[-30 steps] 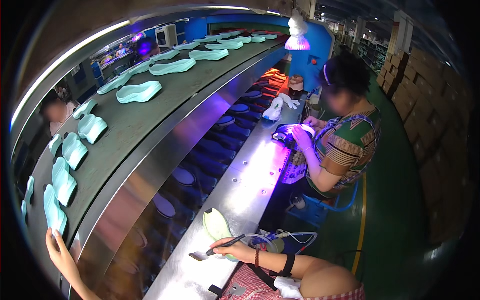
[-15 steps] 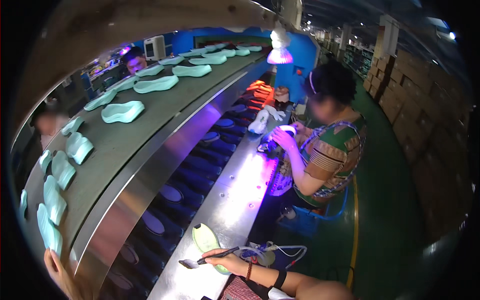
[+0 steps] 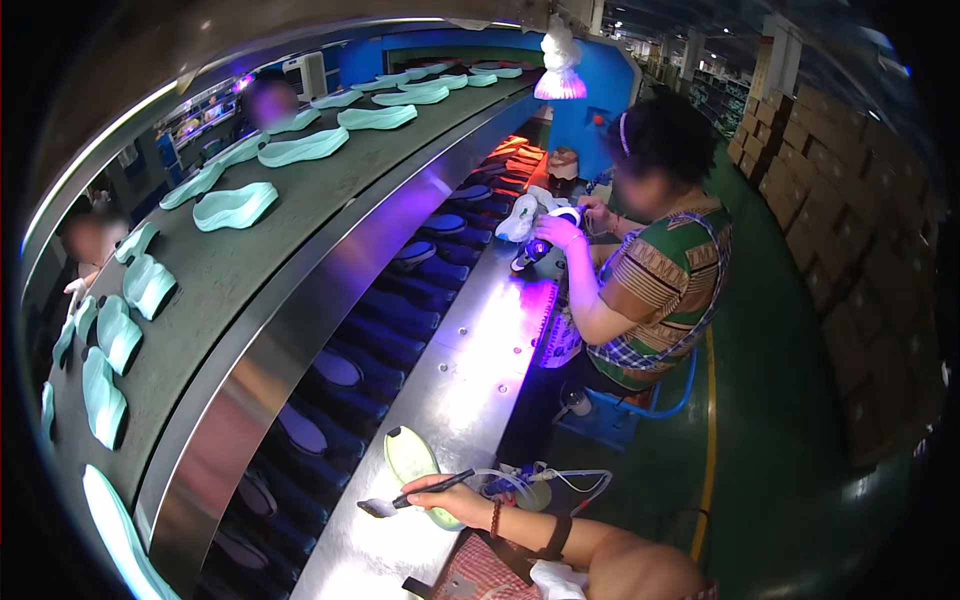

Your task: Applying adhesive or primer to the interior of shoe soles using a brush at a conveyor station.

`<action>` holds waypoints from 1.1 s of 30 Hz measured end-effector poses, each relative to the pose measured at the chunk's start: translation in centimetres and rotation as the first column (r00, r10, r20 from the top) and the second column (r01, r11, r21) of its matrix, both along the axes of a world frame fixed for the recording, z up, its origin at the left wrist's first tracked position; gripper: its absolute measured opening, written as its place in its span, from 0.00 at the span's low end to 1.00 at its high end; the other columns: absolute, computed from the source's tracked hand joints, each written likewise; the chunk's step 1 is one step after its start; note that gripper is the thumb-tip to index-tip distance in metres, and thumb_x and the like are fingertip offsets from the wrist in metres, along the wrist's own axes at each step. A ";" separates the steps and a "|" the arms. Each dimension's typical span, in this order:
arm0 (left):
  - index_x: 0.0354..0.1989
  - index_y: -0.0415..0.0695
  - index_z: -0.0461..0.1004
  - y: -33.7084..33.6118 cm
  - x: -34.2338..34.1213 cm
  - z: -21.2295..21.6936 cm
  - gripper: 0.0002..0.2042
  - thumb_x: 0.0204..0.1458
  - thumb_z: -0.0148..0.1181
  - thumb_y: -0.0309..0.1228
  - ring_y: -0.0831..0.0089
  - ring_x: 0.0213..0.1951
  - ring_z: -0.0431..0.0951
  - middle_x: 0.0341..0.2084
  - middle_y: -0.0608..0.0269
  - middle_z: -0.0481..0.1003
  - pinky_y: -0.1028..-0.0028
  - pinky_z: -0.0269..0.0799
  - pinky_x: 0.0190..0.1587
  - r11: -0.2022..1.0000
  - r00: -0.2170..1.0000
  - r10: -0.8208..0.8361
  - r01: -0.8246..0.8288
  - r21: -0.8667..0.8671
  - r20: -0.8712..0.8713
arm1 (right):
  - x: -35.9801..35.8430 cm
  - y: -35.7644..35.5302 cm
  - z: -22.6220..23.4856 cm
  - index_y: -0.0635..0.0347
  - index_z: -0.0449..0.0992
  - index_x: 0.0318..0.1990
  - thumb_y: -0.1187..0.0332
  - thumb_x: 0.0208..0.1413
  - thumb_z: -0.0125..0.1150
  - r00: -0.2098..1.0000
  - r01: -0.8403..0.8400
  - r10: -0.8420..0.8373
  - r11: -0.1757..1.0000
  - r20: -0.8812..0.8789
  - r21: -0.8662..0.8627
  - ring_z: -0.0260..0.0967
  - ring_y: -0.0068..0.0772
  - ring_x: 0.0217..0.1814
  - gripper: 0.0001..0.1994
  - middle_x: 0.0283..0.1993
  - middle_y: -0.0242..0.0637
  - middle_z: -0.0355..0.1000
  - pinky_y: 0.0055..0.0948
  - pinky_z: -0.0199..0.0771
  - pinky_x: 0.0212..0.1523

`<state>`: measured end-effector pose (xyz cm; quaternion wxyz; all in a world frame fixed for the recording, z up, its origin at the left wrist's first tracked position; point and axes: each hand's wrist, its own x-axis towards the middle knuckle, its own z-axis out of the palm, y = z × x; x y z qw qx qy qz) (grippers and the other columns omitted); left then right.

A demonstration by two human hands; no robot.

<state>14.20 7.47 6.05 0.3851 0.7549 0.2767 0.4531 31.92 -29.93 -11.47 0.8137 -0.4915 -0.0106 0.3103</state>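
Note:
My right hand grips a black-handled brush with its fingers closed round the handle. The bristles sit low over the steel ledge, left of a pale yellow-green shoe sole; whether they touch the metal I cannot tell. A clear tube runs near the handle's rear end. That sole lies on the ledge, partly behind my hand. At the lower left, a mint-coloured shoe sole slants across the upper belt's edge, its near end cut off by the frame. My left hand is out of sight.
More mint soles lie along the upper belt. Dark shoes line the lower conveyor beside the steel ledge. A seated co-worker handles a shoe farther along. Cartons are stacked at the right.
My left hand, earlier on a sole at the lower left, has left the view. A sole there now lies nearer, along the belt's edge. My right hand has moved little, still with the brush.

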 end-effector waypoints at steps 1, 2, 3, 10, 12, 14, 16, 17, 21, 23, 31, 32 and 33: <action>0.53 0.38 0.60 -1.0 -0.8 -0.8 0.29 0.51 0.46 0.50 0.59 0.45 0.69 0.46 0.51 0.68 0.65 0.64 0.48 0.996 1.000 -0.016 0.017 -0.082 0.013 | -0.1 -0.1 0.3 0.64 0.72 0.43 0.69 0.49 0.58 1.000 -0.002 0.002 1.000 0.012 -0.017 0.62 0.16 0.34 0.14 0.34 0.30 0.69 0.16 0.62 0.35; 0.53 0.38 0.60 -2.2 -1.4 -1.8 0.30 0.51 0.46 0.50 0.59 0.45 0.69 0.46 0.51 0.68 0.64 0.65 0.48 0.984 0.999 -0.041 0.046 -0.170 0.033 | -0.2 -0.2 0.5 0.64 0.73 0.43 0.69 0.49 0.58 1.000 -0.001 0.002 0.999 0.024 -0.035 0.61 0.16 0.33 0.13 0.33 0.29 0.69 0.15 0.61 0.35; 0.54 0.38 0.59 -3.2 -1.9 -2.7 0.30 0.50 0.46 0.51 0.59 0.45 0.69 0.46 0.51 0.68 0.64 0.65 0.48 0.963 0.997 -0.065 0.075 -0.260 0.045 | -0.2 -0.3 0.0 0.63 0.73 0.42 0.69 0.49 0.58 1.000 0.002 -0.001 1.000 0.030 -0.028 0.60 0.15 0.33 0.13 0.33 0.28 0.69 0.15 0.60 0.34; 0.55 0.39 0.58 -9.3 -5.5 -11.3 0.33 0.49 0.46 0.54 0.57 0.46 0.69 0.47 0.50 0.67 0.62 0.65 0.48 0.510 0.917 -0.298 0.389 -0.767 0.266 | 0.4 -0.6 0.7 0.62 0.73 0.42 0.69 0.48 0.58 0.993 0.015 -0.006 0.997 0.121 -0.073 0.62 0.14 0.33 0.13 0.34 0.27 0.70 0.14 0.60 0.35; 0.55 0.39 0.58 -9.9 -5.1 -14.3 0.33 0.48 0.46 0.55 0.57 0.46 0.69 0.47 0.50 0.67 0.61 0.66 0.48 0.258 0.808 -0.382 0.559 -0.788 0.449 | 0.2 -0.4 2.1 0.63 0.73 0.42 0.70 0.48 0.58 0.992 -0.018 0.022 0.999 0.124 -0.036 0.63 0.15 0.34 0.13 0.34 0.28 0.71 0.16 0.62 0.37; 0.55 0.40 0.58 -11.1 -4.1 -17.3 0.34 0.48 0.46 0.56 0.56 0.46 0.69 0.47 0.50 0.67 0.61 0.66 0.48 -0.002 0.668 -0.415 0.679 -0.734 0.618 | -0.6 0.8 3.5 0.64 0.72 0.42 0.72 0.48 0.58 0.987 -0.063 0.057 0.997 0.150 0.037 0.65 0.17 0.36 0.12 0.36 0.30 0.71 0.17 0.64 0.39; 0.60 0.45 0.51 -14.0 -0.1 -18.2 0.41 0.43 0.45 0.62 0.47 0.49 0.65 0.53 0.48 0.61 0.49 0.63 0.49 -0.190 0.628 -0.247 0.716 -0.672 0.738 | -1.8 1.7 5.7 0.69 0.72 0.40 0.76 0.48 0.56 0.962 -0.153 0.129 0.984 0.239 0.086 0.66 0.21 0.39 0.11 0.37 0.35 0.71 0.18 0.65 0.42; 0.60 0.46 0.51 -15.3 1.2 -16.3 0.41 0.42 0.43 0.64 0.47 0.50 0.65 0.53 0.49 0.61 0.48 0.60 0.50 -0.310 0.595 -0.108 0.741 -0.595 0.797 | -2.8 2.1 6.1 0.69 0.72 0.40 0.77 0.47 0.56 0.967 -0.167 0.140 0.980 0.211 0.113 0.66 0.22 0.39 0.11 0.38 0.36 0.71 0.20 0.65 0.42; 0.58 0.48 0.55 -17.8 3.2 -16.6 0.40 0.43 0.37 0.67 0.54 0.51 0.65 0.51 0.54 0.63 0.52 0.61 0.51 -0.361 0.619 -0.008 0.731 -0.579 0.786 | -3.3 4.5 6.1 0.70 0.73 0.37 0.79 0.45 0.57 0.952 -0.249 0.246 0.968 0.182 -0.005 0.68 0.25 0.38 0.10 0.36 0.39 0.72 0.22 0.67 0.42; 0.57 0.48 0.55 -18.5 3.4 -16.2 0.40 0.44 0.29 0.67 0.54 0.50 0.66 0.50 0.54 0.64 0.54 0.62 0.51 -0.348 0.662 -0.064 0.687 -0.638 0.747 | -2.9 5.4 4.8 0.69 0.74 0.37 0.77 0.45 0.58 0.937 -0.272 0.272 0.962 0.219 -0.029 0.69 0.24 0.37 0.10 0.35 0.38 0.73 0.21 0.68 0.40; 0.55 0.46 0.58 -19.7 4.3 -15.1 0.37 0.48 0.25 0.63 0.58 0.51 0.65 0.50 0.54 0.64 0.61 0.60 0.53 -0.180 0.747 0.006 0.655 -0.734 0.665 | -1.4 10.1 6.5 0.67 0.75 0.35 0.75 0.46 0.60 0.729 -0.143 0.288 0.951 0.621 -0.274 0.69 0.20 0.32 0.08 0.32 0.35 0.74 0.19 0.70 0.34; 0.55 0.46 0.58 -19.8 4.6 -15.1 0.36 0.48 0.25 0.62 0.60 0.52 0.64 0.51 0.55 0.63 0.62 0.58 0.54 -0.152 0.785 0.050 0.618 -0.772 0.618 | -2.0 10.9 5.8 0.64 0.76 0.35 0.74 0.44 0.61 0.626 -0.121 0.276 0.958 0.729 -0.258 0.69 0.21 0.30 0.08 0.29 0.36 0.74 0.20 0.68 0.31; 0.55 0.47 0.58 -19.6 4.8 -16.3 0.35 0.48 0.27 0.61 0.61 0.52 0.63 0.51 0.57 0.62 0.63 0.57 0.55 -0.131 0.762 0.049 0.646 -0.752 0.646 | -2.7 10.6 6.4 0.63 0.76 0.35 0.74 0.43 0.61 0.493 -0.106 0.300 0.952 0.817 -0.285 0.68 0.24 0.28 0.09 0.27 0.37 0.73 0.22 0.67 0.30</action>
